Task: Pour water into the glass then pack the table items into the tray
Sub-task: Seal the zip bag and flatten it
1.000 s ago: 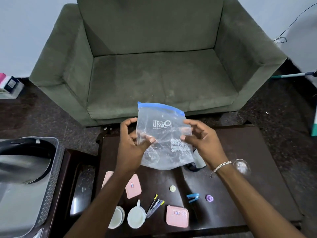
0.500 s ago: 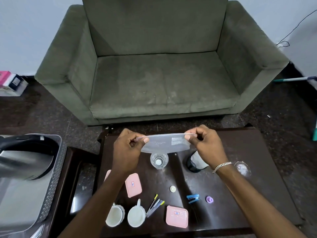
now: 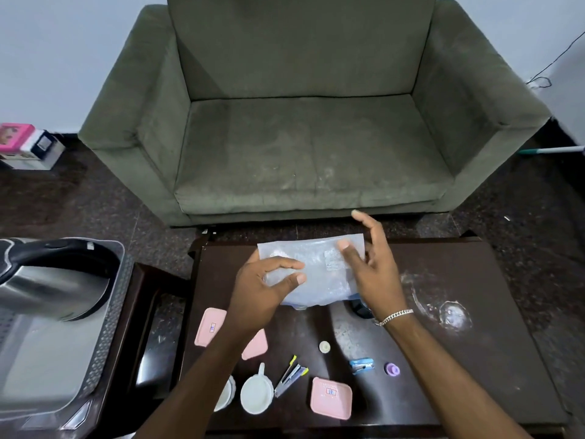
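A clear zip plastic bag (image 3: 316,274) lies nearly flat over the far middle of the dark table (image 3: 474,359). My left hand (image 3: 262,289) pinches the bag's near left side between thumb and fingers. My right hand (image 3: 373,267) is at the bag's right end, fingers spread, with only the thumb resting on the plastic. The glass is hidden under the bag. A steel tray (image 3: 104,343) stands to the left on a lower table and holds a steel kettle (image 3: 47,280).
On the table's near part lie pink lidded boxes (image 3: 330,397) (image 3: 209,326), two white cups (image 3: 256,394), a stapler (image 3: 289,378), a blue clip (image 3: 362,365), a purple cap (image 3: 392,369) and a small white cap (image 3: 324,346). A wet patch (image 3: 452,315) marks the right. A green sofa (image 3: 300,153) stands behind.
The bag came down from upright in front of me to lying flat over the glass. My right hand has loosened its pinch and spread its fingers.
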Action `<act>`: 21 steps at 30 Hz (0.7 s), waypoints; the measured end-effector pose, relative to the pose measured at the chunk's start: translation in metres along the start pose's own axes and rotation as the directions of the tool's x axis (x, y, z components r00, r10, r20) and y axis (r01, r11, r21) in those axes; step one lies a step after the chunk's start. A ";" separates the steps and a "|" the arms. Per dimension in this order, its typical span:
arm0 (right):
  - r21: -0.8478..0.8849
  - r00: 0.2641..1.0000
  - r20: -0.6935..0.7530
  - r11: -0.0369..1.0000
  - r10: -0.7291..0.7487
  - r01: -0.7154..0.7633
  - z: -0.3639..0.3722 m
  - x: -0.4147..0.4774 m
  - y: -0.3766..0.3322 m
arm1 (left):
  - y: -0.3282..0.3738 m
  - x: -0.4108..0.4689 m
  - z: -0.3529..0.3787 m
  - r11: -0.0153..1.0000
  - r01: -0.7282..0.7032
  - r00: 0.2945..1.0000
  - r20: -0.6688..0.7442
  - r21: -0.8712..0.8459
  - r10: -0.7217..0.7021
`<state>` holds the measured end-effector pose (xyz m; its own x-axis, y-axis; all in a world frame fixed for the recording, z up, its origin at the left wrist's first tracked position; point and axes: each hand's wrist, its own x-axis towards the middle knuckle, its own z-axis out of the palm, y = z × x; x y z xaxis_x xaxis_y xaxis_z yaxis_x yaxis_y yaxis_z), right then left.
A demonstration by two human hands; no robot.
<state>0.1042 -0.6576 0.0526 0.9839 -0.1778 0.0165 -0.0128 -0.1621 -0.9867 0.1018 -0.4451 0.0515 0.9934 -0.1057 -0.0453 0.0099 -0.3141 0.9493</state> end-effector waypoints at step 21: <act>-0.245 0.834 0.537 0.970 0.127 0.010 0.100 0.002 -0.016 | -0.058 -0.023 -0.131 0.998 0.035 0.995 0.095 0.043 -0.039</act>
<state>0.1244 -0.5581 0.0525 0.9145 0.3525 -0.1986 -0.0464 -0.3963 -0.9170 0.0934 -0.3005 0.0380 0.9769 -0.1822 -0.1114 0.0396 -0.3580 0.9329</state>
